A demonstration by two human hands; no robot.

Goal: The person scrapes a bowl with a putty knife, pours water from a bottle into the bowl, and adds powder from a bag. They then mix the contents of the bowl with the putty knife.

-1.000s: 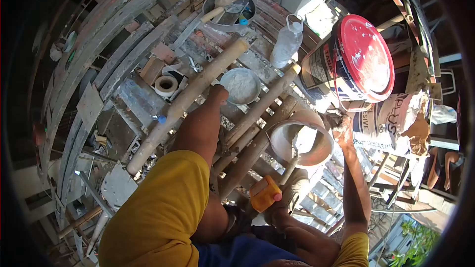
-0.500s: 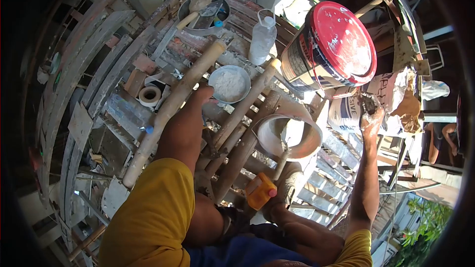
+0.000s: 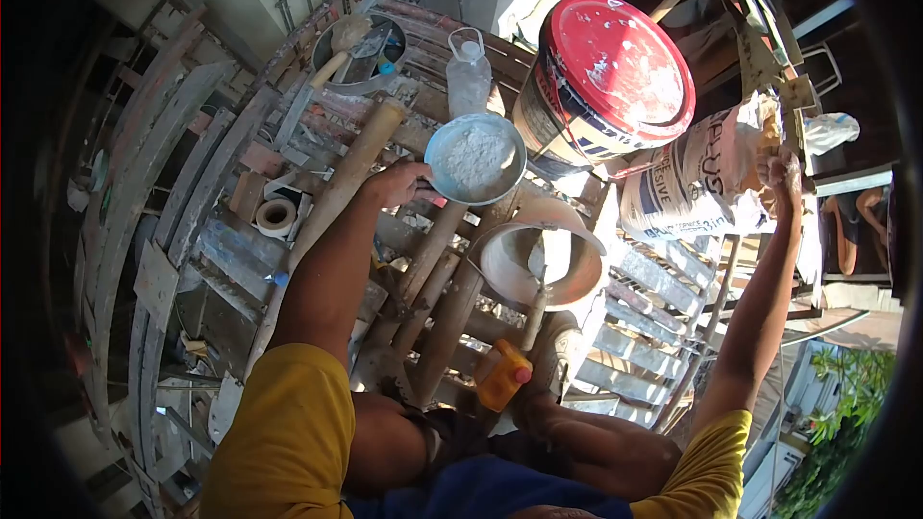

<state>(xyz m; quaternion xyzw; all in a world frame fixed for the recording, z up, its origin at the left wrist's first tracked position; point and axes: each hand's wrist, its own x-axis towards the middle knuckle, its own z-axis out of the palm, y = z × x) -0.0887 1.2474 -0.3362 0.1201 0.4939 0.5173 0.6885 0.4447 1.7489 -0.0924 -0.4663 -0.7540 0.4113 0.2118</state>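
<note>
My left hand (image 3: 402, 185) grips the near left rim of a round bowl (image 3: 514, 180) of white powder (image 3: 475, 156). The bowl is held over the poles, in front of a clear plastic jug (image 3: 468, 82). At the right, my right hand (image 3: 781, 176) is at the torn top of a paper adhesive bag (image 3: 679, 194); its fingers look bent around the bag's edge. Between the hands, lower down, an open bucket (image 3: 500, 264) has a handled tool (image 3: 536, 312) leaning in it.
A large red-lidded bucket (image 3: 623, 67) stands beside the bag. A metal pan with tools (image 3: 358, 86) is at the back left. A tape roll (image 3: 277, 217) lies left, an orange bottle (image 3: 503, 375) near my feet. Another person's arm (image 3: 873, 216) shows far right.
My left hand has lifted the bowl and brought it right. My right hand has moved right, from the bag's front to its torn opening. The view has shifted slightly.
</note>
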